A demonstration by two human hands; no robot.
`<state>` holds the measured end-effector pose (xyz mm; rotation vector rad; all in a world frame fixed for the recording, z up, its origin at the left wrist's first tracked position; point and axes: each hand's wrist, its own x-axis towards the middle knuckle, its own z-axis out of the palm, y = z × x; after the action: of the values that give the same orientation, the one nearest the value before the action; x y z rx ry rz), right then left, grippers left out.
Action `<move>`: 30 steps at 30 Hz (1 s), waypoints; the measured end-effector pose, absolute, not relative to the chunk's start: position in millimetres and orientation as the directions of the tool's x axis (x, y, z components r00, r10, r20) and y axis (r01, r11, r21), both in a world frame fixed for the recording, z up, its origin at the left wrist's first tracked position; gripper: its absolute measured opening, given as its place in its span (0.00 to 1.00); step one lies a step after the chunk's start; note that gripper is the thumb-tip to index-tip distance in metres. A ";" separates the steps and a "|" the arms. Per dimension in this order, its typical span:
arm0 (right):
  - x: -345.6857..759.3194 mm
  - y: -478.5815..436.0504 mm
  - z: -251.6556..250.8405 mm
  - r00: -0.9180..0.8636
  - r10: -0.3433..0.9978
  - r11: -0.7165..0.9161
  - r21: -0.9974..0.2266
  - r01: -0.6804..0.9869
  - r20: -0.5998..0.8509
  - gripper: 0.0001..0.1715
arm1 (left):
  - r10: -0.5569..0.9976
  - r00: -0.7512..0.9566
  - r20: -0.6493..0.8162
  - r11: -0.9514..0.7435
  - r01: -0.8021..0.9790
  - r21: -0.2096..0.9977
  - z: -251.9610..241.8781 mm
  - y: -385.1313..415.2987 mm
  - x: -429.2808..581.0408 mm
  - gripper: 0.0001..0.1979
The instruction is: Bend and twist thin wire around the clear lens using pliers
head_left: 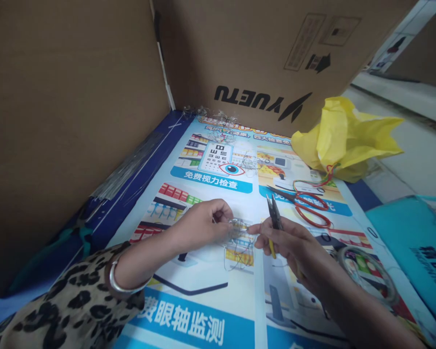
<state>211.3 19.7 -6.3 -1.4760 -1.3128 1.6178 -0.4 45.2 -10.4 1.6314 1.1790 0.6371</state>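
My left hand [216, 220] is closed in a pinch on the left side of a bent wire piece [240, 245], a thin silvery tangle of loops. My right hand [287, 240] has a pair of pliers [275, 215] tucked in its grasp, dark jaws pointing up and a yellow handle below. Its index fingertip reaches the right edge of the wire piece. Red-handled scissors [314, 198] lie just beyond the right hand. Further back rest more bent wire pieces, one [250, 162] near the middle and another [221, 137] behind it.
Cardboard panels [254, 58] stand at the back and left. A bundle of straight wires [121, 172] and teal-handled pliers [82, 235] lie left. To the right are a yellow bag [339, 138], a wire coil [388, 283] and a teal bag [410, 242]. A printed poster [240, 310] covers the table.
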 end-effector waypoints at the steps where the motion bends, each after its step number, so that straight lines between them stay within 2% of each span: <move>1: 211.2 19.9 -6.3 -0.218 0.897 -0.346 -0.918 0.192 -0.384 0.14 | 0.913 0.390 -0.124 -0.046 0.399 0.916 -10.0 45.2 -0.4 0.04; 15: 210.7 22.5 -6.3 -0.213 0.897 -0.347 -0.916 0.200 -0.386 0.15 | 0.908 0.404 -0.110 -0.061 0.388 0.920 -8.8 45.6 -0.5 0.03; 21: 216.1 24.6 -4.8 -0.195 0.901 -0.330 -0.905 0.270 -0.387 0.15 | 0.912 0.395 -0.108 -0.065 0.400 0.914 -10.8 45.0 -1.5 0.03; 27: 219.0 30.1 2.3 -0.192 0.920 -0.248 -0.887 0.390 -0.342 0.07 | 0.912 0.396 -0.104 -0.066 0.392 0.918 -10.4 44.3 -1.1 0.02; 30: 217.0 31.9 2.4 -0.217 0.918 -0.224 -0.887 0.404 -0.331 0.08 | 0.911 0.400 -0.103 -0.065 0.386 0.920 -9.5 44.0 -0.5 0.02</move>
<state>217.0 31.9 2.4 -1.5757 -1.5672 1.4455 -0.5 44.0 -9.5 1.6490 1.1607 0.6516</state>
